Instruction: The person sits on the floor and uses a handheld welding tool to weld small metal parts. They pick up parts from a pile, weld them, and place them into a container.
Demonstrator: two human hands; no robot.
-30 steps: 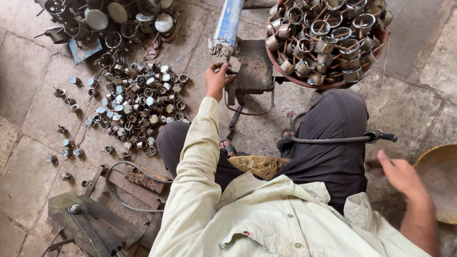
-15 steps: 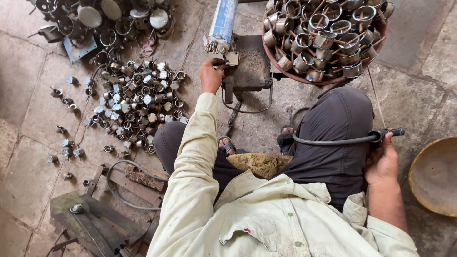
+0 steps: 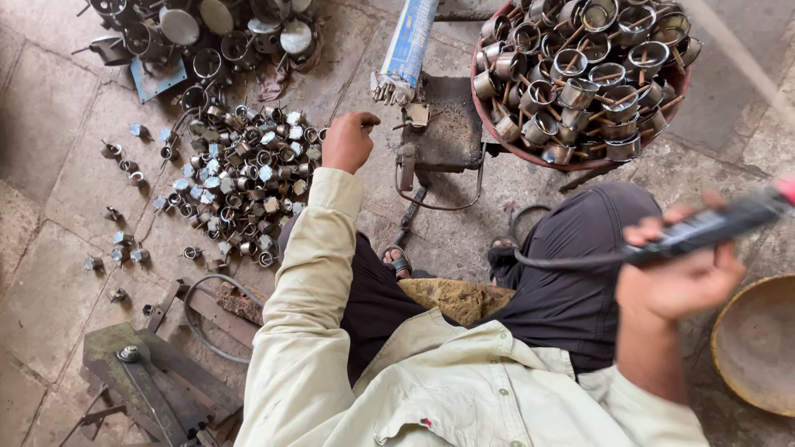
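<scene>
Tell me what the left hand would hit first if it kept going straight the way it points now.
Probably the small metal fitting on the near corner of the dark block: the left hand points toward it, fingers curled, a little short of it. Depth is hard to judge from above.

Small metalworking workshop, floor-level setup: worn stone-slab floor (image 3: 50,99), heap of small metal fittings (image 3: 236,178), red basin (image 3: 530,153) full of long-handled metal cups (image 3: 580,66), greasy iron block (image 3: 447,124), scrap steel jig (image 3: 149,377).

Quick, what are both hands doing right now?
Left hand: closed in a loose fist; holding anything cannot be told.
Right hand: closed around a dark corded tool handle.
</scene>
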